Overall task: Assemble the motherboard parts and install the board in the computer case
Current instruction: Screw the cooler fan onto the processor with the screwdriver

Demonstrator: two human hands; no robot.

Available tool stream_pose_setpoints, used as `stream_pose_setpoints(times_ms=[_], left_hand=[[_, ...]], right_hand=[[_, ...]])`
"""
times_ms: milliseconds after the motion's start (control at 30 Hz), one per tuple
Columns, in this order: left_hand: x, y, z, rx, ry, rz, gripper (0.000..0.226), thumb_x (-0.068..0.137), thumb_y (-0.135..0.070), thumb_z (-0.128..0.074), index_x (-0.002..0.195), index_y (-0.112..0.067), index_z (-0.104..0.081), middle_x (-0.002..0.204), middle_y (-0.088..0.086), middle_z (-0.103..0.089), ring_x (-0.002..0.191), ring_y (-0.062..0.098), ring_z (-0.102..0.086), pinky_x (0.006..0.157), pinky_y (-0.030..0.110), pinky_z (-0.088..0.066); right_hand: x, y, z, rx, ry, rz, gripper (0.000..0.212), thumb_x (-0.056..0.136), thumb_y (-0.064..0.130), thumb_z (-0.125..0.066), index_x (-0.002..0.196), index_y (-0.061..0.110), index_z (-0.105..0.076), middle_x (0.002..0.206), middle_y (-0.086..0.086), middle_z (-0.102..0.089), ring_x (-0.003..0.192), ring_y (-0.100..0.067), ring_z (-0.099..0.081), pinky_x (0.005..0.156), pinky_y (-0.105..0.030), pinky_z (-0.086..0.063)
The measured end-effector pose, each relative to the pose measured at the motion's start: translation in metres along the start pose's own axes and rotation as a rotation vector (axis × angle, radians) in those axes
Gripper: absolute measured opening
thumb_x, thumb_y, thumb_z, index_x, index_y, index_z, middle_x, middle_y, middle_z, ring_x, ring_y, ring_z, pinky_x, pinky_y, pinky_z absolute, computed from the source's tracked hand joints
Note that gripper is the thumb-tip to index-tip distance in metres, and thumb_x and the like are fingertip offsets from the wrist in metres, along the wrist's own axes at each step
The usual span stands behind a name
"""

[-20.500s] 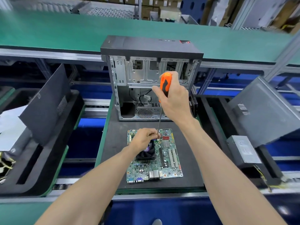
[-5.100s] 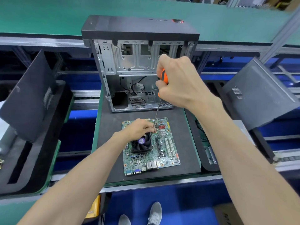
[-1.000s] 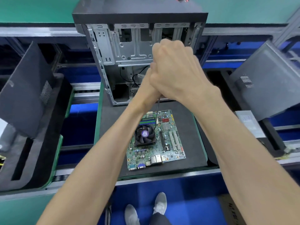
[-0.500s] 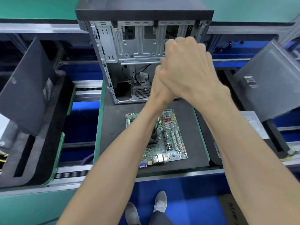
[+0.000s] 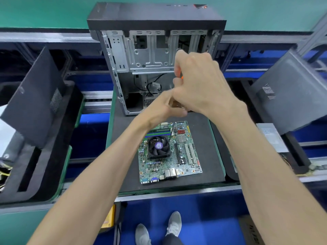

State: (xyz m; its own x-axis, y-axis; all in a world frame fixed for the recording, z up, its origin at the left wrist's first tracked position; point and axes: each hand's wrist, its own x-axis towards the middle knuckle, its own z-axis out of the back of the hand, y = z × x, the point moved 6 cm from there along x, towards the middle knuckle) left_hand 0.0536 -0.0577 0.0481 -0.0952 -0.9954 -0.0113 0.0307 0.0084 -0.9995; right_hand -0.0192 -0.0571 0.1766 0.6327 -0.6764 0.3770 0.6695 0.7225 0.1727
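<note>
A green motherboard [image 5: 184, 156] lies flat on a black mat [image 5: 208, 138], with a black cooler fan [image 5: 158, 145] mounted on it. Behind it stands the open computer case [image 5: 150, 55], its bare metal inside facing me. My right hand [image 5: 200, 85] grips the orange handle of a screwdriver [image 5: 172, 130], held high above the board; only a sliver of orange shows. The thin shaft slants down to the fan's upper right corner. My left hand [image 5: 162, 112] sits just under the right one, its fingers curled round the top of the shaft.
A dark side panel [image 5: 33, 96] leans in a foam tray on the left, another panel [image 5: 290, 96] on the right. A grey power supply [image 5: 270, 137] lies right of the mat. A green conveyor runs behind the case.
Both hands have come down a little over the last second, and my left hand now sits lower, below the right. My left forearm has shifted off the fan, which shows fully again.
</note>
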Motion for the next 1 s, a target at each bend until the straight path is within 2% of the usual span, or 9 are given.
stream_pose_setpoints(times_ms=[133, 233, 300, 433, 567, 667, 767, 867, 1000], left_hand=[[-0.035, 0.043, 0.003, 0.404, 0.163, 0.130, 0.054, 0.070, -0.001, -0.063, 0.120, -0.023, -0.058, 0.120, 0.002, -0.065, 0.113, 0.013, -0.061, 0.097, 0.032, -0.050], [-0.048, 0.099, 0.007, 0.909, 0.277, 0.421, 0.107, 0.066, -0.045, -0.087, 0.150, -0.020, -0.027, 0.152, 0.007, -0.037, 0.138, 0.027, -0.038, 0.112, 0.048, -0.035], [-0.059, 0.125, 0.003, 1.122, 0.324, 0.500, 0.128, 0.054, -0.063, -0.087, 0.153, -0.019, -0.017, 0.153, 0.006, -0.030, 0.139, 0.033, -0.031, 0.110, 0.053, -0.035], [-0.056, 0.142, 0.009, 1.247, 0.170, 0.431, 0.095, 0.057, -0.045, -0.088, 0.131, -0.013, -0.039, 0.129, 0.005, -0.046, 0.113, 0.027, -0.045, 0.087, 0.041, -0.050], [-0.055, 0.141, 0.011, 1.231, 0.133, 0.377, 0.079, 0.056, -0.041, -0.087, 0.117, -0.014, -0.043, 0.113, 0.002, -0.048, 0.101, 0.024, -0.047, 0.071, 0.033, -0.042], [-0.054, 0.142, 0.012, 1.221, 0.148, 0.373, 0.087, 0.057, -0.045, -0.088, 0.124, -0.016, -0.041, 0.118, 0.003, -0.048, 0.107, 0.026, -0.049, 0.073, 0.036, -0.045], [-0.057, 0.138, 0.011, 1.102, 0.153, 0.350, 0.103, 0.058, -0.050, -0.089, 0.142, -0.024, -0.036, 0.136, 0.003, -0.047, 0.123, 0.028, -0.047, 0.095, 0.047, -0.047], [-0.056, 0.126, 0.002, 0.821, 0.058, 0.156, 0.061, 0.079, -0.037, -0.081, 0.135, -0.027, -0.057, 0.128, -0.007, -0.059, 0.118, 0.014, -0.052, 0.103, 0.041, -0.043], [-0.054, 0.115, -0.004, 0.736, 0.004, 0.009, 0.009, 0.091, -0.018, -0.071, 0.095, -0.020, -0.079, 0.086, -0.011, -0.071, 0.083, 0.005, -0.059, 0.084, 0.027, -0.048]], right_hand=[[-0.003, -0.006, 0.002, 0.030, 0.027, -0.012, 0.018, 0.074, 0.022, -0.055, 0.090, 0.017, -0.047, 0.087, -0.006, -0.056, 0.082, -0.035, -0.052, 0.065, -0.037, -0.038], [-0.007, -0.009, 0.005, 0.041, 0.030, -0.022, 0.016, 0.076, 0.022, -0.056, 0.089, 0.016, -0.048, 0.087, -0.005, -0.055, 0.081, -0.034, -0.052, 0.064, -0.035, -0.037], [-0.010, -0.010, 0.006, 0.043, 0.024, -0.029, 0.015, 0.077, 0.021, -0.056, 0.089, 0.016, -0.048, 0.087, -0.006, -0.054, 0.081, -0.034, -0.051, 0.063, -0.035, -0.037], [-0.012, -0.009, 0.008, 0.027, 0.022, -0.027, 0.015, 0.079, 0.021, -0.058, 0.089, 0.015, -0.048, 0.088, -0.006, -0.055, 0.080, -0.034, -0.051, 0.062, -0.035, -0.035], [-0.015, -0.009, 0.012, 0.022, 0.013, -0.018, 0.015, 0.079, 0.021, -0.058, 0.089, 0.014, -0.050, 0.087, -0.006, -0.055, 0.079, -0.034, -0.051, 0.063, -0.034, -0.035], [-0.016, -0.006, 0.018, 0.017, -0.008, -0.005, 0.015, 0.076, 0.021, -0.057, 0.088, 0.012, -0.052, 0.083, -0.006, -0.055, 0.079, -0.034, -0.051, 0.063, -0.035, -0.037], [-0.017, -0.004, 0.023, 0.017, -0.013, -0.005, 0.016, 0.075, 0.021, -0.054, 0.088, 0.012, -0.053, 0.081, -0.006, -0.056, 0.080, -0.036, -0.052, 0.066, -0.038, -0.043], [-0.017, -0.002, 0.028, 0.006, -0.017, -0.011, 0.019, 0.073, 0.021, -0.052, 0.088, 0.011, -0.055, 0.081, -0.008, -0.057, 0.083, -0.037, -0.053, 0.069, -0.040, -0.047], [-0.017, 0.000, 0.029, -0.004, -0.018, -0.019, 0.023, 0.071, 0.022, -0.050, 0.090, 0.011, -0.056, 0.084, -0.009, -0.058, 0.086, -0.039, -0.052, 0.069, -0.039, -0.045]])
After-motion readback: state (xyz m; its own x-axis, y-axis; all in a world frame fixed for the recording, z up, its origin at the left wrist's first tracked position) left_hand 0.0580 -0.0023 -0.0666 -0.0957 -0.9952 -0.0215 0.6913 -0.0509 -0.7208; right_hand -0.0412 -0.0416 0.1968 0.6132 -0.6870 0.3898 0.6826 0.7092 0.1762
